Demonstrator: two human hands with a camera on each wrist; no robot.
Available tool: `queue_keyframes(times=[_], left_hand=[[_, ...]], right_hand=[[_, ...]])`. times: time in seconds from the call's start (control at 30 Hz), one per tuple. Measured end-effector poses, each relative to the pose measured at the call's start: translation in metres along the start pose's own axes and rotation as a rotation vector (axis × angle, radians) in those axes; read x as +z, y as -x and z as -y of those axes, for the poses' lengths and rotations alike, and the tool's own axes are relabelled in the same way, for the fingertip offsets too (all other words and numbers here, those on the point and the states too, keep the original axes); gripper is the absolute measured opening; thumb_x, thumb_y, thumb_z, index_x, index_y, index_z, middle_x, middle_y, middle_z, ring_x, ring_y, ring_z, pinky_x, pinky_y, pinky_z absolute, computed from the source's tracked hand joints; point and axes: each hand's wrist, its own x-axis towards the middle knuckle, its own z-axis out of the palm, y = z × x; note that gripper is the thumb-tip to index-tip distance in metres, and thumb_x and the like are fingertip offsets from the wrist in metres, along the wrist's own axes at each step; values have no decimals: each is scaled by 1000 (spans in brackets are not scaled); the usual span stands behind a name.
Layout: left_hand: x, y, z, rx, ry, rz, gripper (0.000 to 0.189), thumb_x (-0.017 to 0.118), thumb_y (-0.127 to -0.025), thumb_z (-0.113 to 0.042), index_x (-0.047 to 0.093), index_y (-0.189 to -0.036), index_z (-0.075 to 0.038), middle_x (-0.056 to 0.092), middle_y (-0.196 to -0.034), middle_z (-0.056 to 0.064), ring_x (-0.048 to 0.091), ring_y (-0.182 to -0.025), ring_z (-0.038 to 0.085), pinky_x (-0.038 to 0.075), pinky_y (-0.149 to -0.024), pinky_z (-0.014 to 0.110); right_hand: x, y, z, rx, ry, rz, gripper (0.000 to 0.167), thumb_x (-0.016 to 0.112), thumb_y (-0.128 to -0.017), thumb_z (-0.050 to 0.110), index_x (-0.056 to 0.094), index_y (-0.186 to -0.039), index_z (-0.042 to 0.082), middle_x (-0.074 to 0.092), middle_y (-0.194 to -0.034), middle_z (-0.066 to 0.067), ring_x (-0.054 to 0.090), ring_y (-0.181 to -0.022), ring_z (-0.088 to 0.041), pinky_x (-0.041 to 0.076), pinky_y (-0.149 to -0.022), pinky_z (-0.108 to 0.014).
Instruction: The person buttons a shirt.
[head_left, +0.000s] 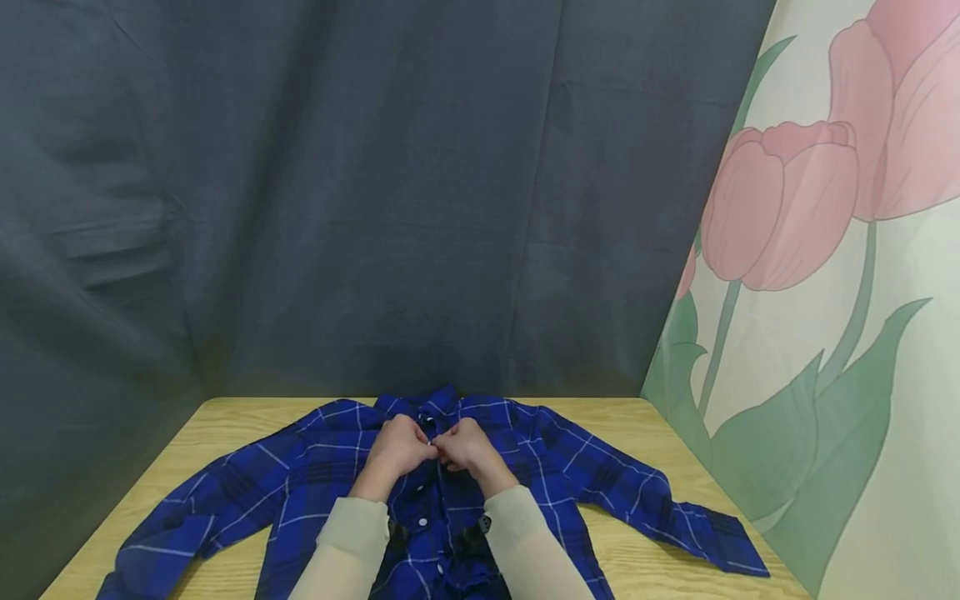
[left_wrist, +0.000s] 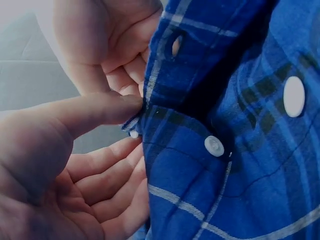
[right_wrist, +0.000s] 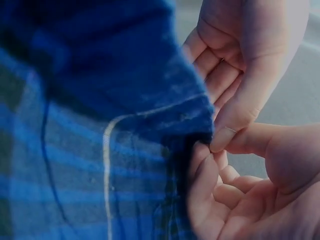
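A blue plaid button-up shirt [head_left: 330,467] lies front up, with my two hands meeting at its upper front opening. My left hand [head_left: 401,448] pinches the edge of the front placket between thumb and fingers. Facing it, my right hand [head_left: 471,446] pinches the cloth at the same spot, fingertips close against the left ones. A small white button [left_wrist: 134,134] peeks out at the cloth edge beside the left thumb [left_wrist: 102,111]. Above it the placket has a buttonhole [left_wrist: 176,45]. Two more white buttons, a near one [left_wrist: 214,146] and a larger-looking one [left_wrist: 294,96], show on the front.
The shirt's left-side sleeve [head_left: 225,492] and right-side sleeve [head_left: 637,492] spread over the wooden table [head_left: 225,425]. A dark grey curtain [head_left: 420,200] hangs behind the table. At the right stands a wall with painted tulips [head_left: 795,200].
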Motion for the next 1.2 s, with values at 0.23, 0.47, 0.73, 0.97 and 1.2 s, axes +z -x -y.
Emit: queue_keyframes(times=[0.23, 0.47, 0.73, 0.97, 1.2], left_hand=[[-3, 1, -4, -15, -26, -14, 22, 91, -82, -26, 76, -68, -19, 72, -75, -3, 64, -68, 17, 51, -61, 32], [-21, 23, -25, -35, 33, -14, 6, 86, -88, -13, 83, -89, -8, 81, -98, 9, 71, -83, 23, 60, -75, 41], [-33, 37, -37, -30, 84, -58, 4, 86, -89, -11, 85, -88, -7, 83, -102, 10, 72, -84, 19, 62, -80, 41], [-37, 37, -32, 11, 155, -47, 11, 82, -89, -9, 83, -78, -7, 75, -81, 0, 59, -71, 14, 49, -66, 29], [-37, 36, -23, -53, 461, 19, 8, 79, -89, -4, 82, -90, 4, 76, -76, 3, 69, -70, 11, 61, -68, 28]], right_hand=[[1, -1, -1, -9, -14, 1, 16, 71, -95, 7, 81, -87, -3, 74, -74, -3, 65, -64, -10, 63, -64, -28], [-3, -1, -1, -32, -9, 16, 18, 73, -97, 9, 82, -91, -4, 77, -78, -5, 64, -66, -10, 63, -65, -28], [-7, -4, -1, -79, -12, 38, 17, 73, -98, 8, 82, -95, -6, 77, -79, -6, 64, -66, -11, 63, -65, -28], [-14, -4, -1, -129, 37, 98, 16, 72, -101, 7, 81, -101, -5, 80, -97, -11, 69, -80, -13, 67, -76, -35], [-18, -7, -4, -143, 32, 148, 12, 66, -105, 4, 75, -101, -3, 76, -98, -11, 70, -86, -15, 67, -79, -37]])
